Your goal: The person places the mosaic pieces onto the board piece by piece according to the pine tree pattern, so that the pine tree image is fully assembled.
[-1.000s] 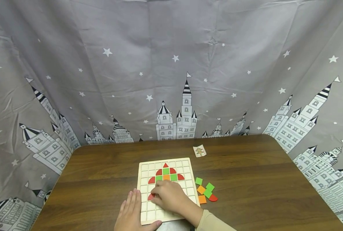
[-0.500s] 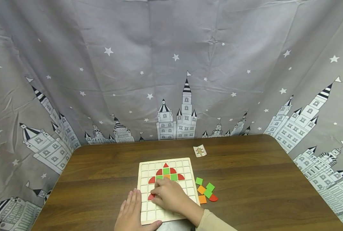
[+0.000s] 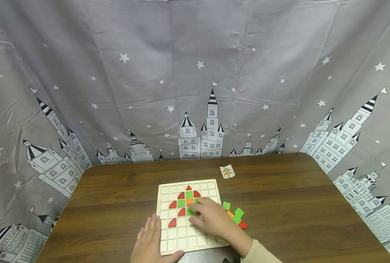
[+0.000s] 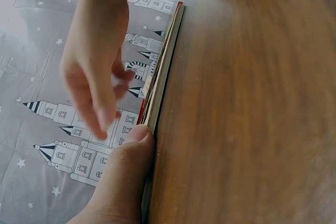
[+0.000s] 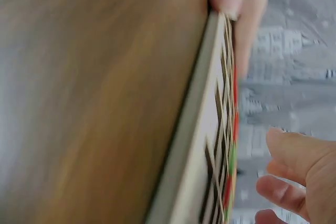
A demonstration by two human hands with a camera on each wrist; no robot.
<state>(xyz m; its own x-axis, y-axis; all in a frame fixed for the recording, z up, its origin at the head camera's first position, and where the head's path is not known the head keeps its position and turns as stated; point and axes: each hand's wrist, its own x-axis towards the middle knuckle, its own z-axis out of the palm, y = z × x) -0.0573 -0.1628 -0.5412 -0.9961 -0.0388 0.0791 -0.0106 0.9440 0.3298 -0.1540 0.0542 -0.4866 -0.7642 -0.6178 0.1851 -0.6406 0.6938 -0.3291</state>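
A wooden grid board (image 3: 172, 244) lies on the table, bearing red, green and orange tiles. My left hand (image 3: 150, 237) rests along its left side with straight fingers, the thumb against the near edge. Over the board's middle right hovers my right hand (image 3: 211, 219), fingertips close to a green square tile (image 3: 190, 211). In the right wrist view its fingers (image 5: 286, 153) are loosely spread with nothing between them. A red quarter-circle tile (image 3: 172, 223) sits in a lower left cell, and another red tile (image 3: 181, 212) lies above it. The right hand hides some tiles on the right.
Loose tiles lie right of the board, among them a green square (image 3: 239, 212) and a red quarter-circle (image 3: 243, 225). A small pattern card (image 3: 227, 171) lies farther back on the wooden table (image 3: 296, 204). Behind hangs a grey castle-print curtain (image 3: 142, 84).
My right hand has let go of the lower left red quarter-circle tile and moved right, uncovering the red and green tiles above it. The left hand has stayed in place.
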